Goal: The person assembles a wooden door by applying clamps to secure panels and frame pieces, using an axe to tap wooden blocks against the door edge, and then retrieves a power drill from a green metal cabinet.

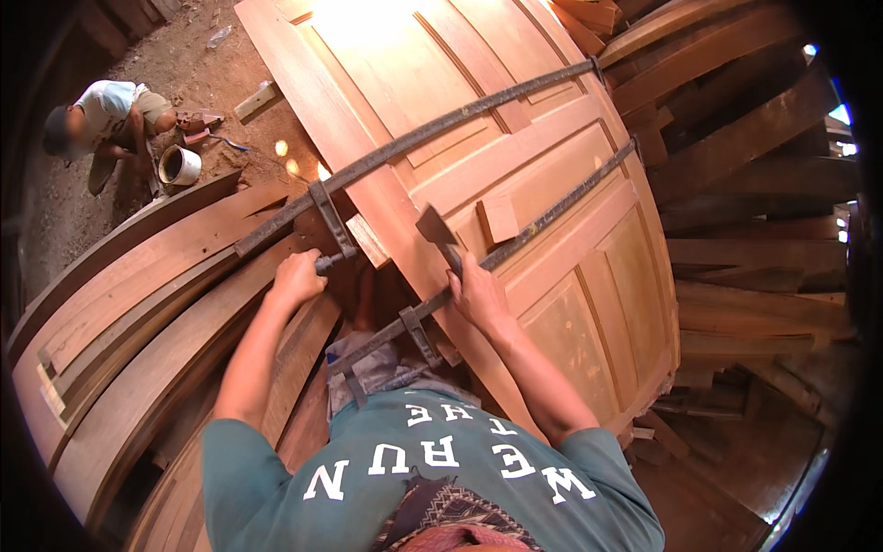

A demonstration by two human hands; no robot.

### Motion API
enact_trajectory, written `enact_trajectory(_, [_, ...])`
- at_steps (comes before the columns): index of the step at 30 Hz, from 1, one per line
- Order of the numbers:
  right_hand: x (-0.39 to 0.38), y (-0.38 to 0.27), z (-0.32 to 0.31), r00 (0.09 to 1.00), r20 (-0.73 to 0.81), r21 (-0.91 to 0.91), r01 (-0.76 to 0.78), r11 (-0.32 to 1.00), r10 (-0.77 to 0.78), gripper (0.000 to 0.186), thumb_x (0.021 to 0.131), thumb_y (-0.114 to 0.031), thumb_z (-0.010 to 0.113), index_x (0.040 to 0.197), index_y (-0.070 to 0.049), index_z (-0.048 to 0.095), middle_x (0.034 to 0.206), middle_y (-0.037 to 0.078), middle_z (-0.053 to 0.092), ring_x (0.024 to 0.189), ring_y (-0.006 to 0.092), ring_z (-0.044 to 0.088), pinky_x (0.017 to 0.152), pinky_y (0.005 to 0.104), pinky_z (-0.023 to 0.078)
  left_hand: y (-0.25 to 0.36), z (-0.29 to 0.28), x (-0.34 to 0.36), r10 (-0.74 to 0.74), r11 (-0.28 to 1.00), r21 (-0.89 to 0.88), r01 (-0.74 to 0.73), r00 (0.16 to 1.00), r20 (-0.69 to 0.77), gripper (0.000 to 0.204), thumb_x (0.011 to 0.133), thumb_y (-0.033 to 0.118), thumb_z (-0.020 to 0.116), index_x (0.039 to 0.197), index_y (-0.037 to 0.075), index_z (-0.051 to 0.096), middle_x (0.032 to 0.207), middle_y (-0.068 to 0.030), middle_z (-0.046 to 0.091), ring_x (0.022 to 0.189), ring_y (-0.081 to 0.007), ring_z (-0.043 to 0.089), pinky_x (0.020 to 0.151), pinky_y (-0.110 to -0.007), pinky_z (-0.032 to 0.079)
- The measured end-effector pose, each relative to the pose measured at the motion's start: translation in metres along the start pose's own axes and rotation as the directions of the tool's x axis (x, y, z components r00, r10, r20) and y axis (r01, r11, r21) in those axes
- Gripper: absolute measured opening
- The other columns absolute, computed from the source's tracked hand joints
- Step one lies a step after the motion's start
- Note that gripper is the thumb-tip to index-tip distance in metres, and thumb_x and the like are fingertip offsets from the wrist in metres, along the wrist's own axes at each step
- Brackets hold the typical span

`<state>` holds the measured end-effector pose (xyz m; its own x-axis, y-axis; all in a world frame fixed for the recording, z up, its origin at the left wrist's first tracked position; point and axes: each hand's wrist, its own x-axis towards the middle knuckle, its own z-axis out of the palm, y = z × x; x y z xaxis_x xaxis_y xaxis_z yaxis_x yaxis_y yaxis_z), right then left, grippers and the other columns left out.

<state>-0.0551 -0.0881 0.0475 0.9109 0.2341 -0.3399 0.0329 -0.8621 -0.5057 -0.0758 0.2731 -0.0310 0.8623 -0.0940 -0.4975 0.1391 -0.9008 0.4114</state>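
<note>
My left hand (pixel 299 274) is closed around the screw handle (pixel 324 263) of the upper bar clamp (pixel 405 147), which spans a panelled wooden door (pixel 579 276). My right hand (pixel 478 294) grips a dark flat-headed tool (pixel 435 228) over the door, just beside the lower bar clamp (pixel 575 198). A small wooden block (pixel 497 219) rests on the panel next to that bar. Another piece of wood (pixel 366 237) shows at the door's left edge, near the upper clamp's screw.
Curved boards (pixel 147 359) lie at the left. Stacked timber (pixel 754 258) fills the right. At upper left a crouching co-worker (pixel 110 124) is on the dirt floor (pixel 175 46), beside a white bucket (pixel 180 166) and a short timber piece (pixel 258 99).
</note>
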Motion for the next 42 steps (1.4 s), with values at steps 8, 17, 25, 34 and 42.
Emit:
enact_trajectory(8, [-0.049,0.014,-0.033,0.967,0.138,0.197,-0.238,0.951,0.214,0.032,0.100,-0.031,0.061,0.112,-0.001,0.056,0.092,0.030,0.069,0.090,0.0513,0.065,0.075,0.0540,0.051,-0.035,-0.004,0.037,0.027,0.788,-0.453,0.418,0.710,0.704,0.036,0.076,0.013,0.078,0.109,-0.001,0.073,0.081,-0.0055,0.069,0.076,-0.0128,0.065,0.067,-0.030,0.053])
enact_trajectory(17, [-0.210,0.140,0.006,0.854,0.017,0.578,-0.433,0.692,0.521,0.022,0.100,-0.023,0.066,0.109,-0.006,0.056,0.065,-0.001,0.053,0.047,0.0105,0.051,0.043,0.0299,0.042,0.026,-0.006,-0.006,-0.207,0.969,0.151,0.198,0.977,0.049,0.040,0.081,0.014,0.064,0.120,0.008,0.069,0.107,-0.0266,0.072,0.104,-0.0423,0.069,0.092,-0.049,0.055])
enact_trajectory(25, [-0.288,0.216,0.017,0.767,0.088,0.732,-0.482,0.481,0.635,0.038,0.094,-0.014,0.070,0.121,0.002,0.051,0.061,0.003,0.056,0.043,0.0137,0.053,0.039,0.0316,0.042,0.025,0.016,-0.010,-0.131,0.947,0.259,0.192,0.963,-0.235,0.039,0.081,0.015,0.065,0.120,0.014,0.070,0.098,-0.0246,0.073,0.097,-0.0431,0.071,0.086,-0.051,0.056])
enact_trajectory(34, [-0.300,0.239,0.002,0.764,0.164,0.808,-0.467,0.360,0.625,0.045,0.092,-0.014,0.071,0.127,0.004,0.048,0.063,0.005,0.058,0.045,0.0134,0.055,0.041,0.0312,0.046,0.045,-0.006,-0.004,-0.213,0.966,0.151,0.211,0.977,-0.005,0.053,0.068,0.012,0.074,0.121,0.012,0.072,0.107,-0.0223,0.075,0.105,-0.0401,0.070,0.092,-0.044,0.055])
enact_trajectory(42, [-0.211,0.217,-0.076,0.842,0.068,0.822,-0.351,0.448,0.535,0.047,0.092,-0.018,0.069,0.129,0.003,0.049,0.068,0.004,0.056,0.050,0.0140,0.058,0.046,0.0324,0.050,-0.006,-0.009,0.042,-0.122,0.984,-0.048,0.169,0.856,0.502,0.061,0.066,0.028,0.087,0.122,0.007,0.075,0.113,-0.0126,0.075,0.101,-0.0258,0.069,0.091,-0.039,0.054])
